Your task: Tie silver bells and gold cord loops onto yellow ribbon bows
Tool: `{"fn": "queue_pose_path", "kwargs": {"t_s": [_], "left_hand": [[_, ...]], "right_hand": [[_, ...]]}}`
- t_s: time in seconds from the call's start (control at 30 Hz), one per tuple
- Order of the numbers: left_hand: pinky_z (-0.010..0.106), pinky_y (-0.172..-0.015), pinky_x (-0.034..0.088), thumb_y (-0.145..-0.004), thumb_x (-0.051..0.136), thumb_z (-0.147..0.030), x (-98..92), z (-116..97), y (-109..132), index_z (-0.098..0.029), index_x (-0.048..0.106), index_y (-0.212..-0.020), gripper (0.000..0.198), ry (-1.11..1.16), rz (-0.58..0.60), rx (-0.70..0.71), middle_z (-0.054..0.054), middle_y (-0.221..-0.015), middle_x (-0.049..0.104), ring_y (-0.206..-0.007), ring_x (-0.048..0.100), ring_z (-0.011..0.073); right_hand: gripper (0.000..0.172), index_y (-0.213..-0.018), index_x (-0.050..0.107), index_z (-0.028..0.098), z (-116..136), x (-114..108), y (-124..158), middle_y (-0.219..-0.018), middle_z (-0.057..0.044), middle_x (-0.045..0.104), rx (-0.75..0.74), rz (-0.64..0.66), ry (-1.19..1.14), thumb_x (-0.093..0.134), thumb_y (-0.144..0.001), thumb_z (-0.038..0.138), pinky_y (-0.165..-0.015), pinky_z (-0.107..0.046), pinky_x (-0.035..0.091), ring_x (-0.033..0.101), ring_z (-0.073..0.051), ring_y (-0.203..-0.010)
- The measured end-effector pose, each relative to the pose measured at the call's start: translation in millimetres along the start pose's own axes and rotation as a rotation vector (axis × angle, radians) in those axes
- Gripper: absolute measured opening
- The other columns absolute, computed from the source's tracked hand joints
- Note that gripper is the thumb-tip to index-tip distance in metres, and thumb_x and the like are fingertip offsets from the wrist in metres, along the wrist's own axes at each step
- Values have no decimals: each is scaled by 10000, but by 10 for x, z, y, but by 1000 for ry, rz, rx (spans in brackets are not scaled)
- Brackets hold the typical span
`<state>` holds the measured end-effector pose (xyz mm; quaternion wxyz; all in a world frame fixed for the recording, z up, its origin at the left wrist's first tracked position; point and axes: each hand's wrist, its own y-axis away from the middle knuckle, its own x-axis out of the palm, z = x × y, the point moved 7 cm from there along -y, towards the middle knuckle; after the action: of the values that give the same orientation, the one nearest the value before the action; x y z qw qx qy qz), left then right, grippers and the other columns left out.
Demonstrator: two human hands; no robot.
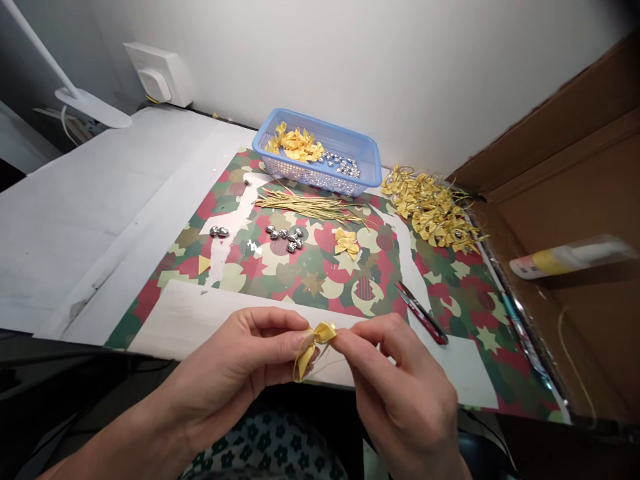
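Note:
Over the table's front edge, my left hand (240, 367) pinches a yellow ribbon bow (324, 331) between thumb and fingers. A thin cord loops down from the bow. My right hand (405, 380) is closed at the bow's right side, its thumb and forefinger pressed together on the bow or its cord; which one is hidden. Beyond my hands lie loose yellow bows (347, 243), silver bells or beads (287, 237) and a bundle of gold cords (310, 205). Red-handled thread snips (421, 313) rest to the right.
A blue basket (370, 163) with yellow bows and silver beads stands against the wall. Right of it lies a heap of corded bows (430, 207). A cardboard wall (565, 180) with a bottle (565, 259) borders the right side. A white lamp base (95, 107) stands back left.

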<state>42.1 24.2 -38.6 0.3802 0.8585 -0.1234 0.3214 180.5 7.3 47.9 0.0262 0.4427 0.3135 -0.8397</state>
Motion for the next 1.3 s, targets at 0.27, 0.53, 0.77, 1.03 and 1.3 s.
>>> {"fn": "queue_pose_path", "kwargs": {"t_s": [0.27, 0.53, 0.77, 1.03, 1.3], "left_hand": [[160, -695, 586, -776, 904, -194, 13, 16, -4, -151, 821, -792, 94, 22, 18, 17, 14, -764, 759, -716, 668, 98], [138, -687, 581, -779, 900, -160, 20, 13, 5, -133, 817, -785, 87, 36, 35, -7, 18, -774, 784, -722, 693, 94], [153, -680, 579, -765, 910, -164, -23, 25, -3, -128, 813, -781, 105, 23, 1, -6, 26, -771, 782, -715, 692, 102], [148, -662, 560, -766, 910, -167, 13, 35, -3, -121, 805, -760, 115, 32, 37, -11, 17, -745, 751, -689, 654, 85], [147, -716, 567, -806, 889, -201, 15, 20, 7, -143, 814, -813, 95, 24, 46, 38, 15, -794, 772, -751, 671, 92]], "right_hand": [[320, -1053, 728, 184, -40, 31, 64, -818, -50, 629, 18, -56, -34, 533, -911, -27, -651, -299, 512, 570, -161, -723], [356, -1116, 725, 186, -61, 40, 93, -829, -50, 578, -13, -32, -34, 469, -956, -3, -633, -307, 420, 518, -174, -757], [299, -1054, 729, 129, 3, -27, -22, -808, -69, 605, -87, 65, 12, 509, -938, -36, -618, -308, 409, 524, -177, -743], [265, -1045, 719, 156, -29, 26, 47, -832, -58, 618, -60, -49, -24, 527, -959, -6, -637, -310, 415, 532, -170, -750], [299, -1060, 717, 129, -39, 93, 84, -815, -60, 603, 12, -7, -92, 584, -883, -73, -652, -301, 458, 533, -161, -738]]}}
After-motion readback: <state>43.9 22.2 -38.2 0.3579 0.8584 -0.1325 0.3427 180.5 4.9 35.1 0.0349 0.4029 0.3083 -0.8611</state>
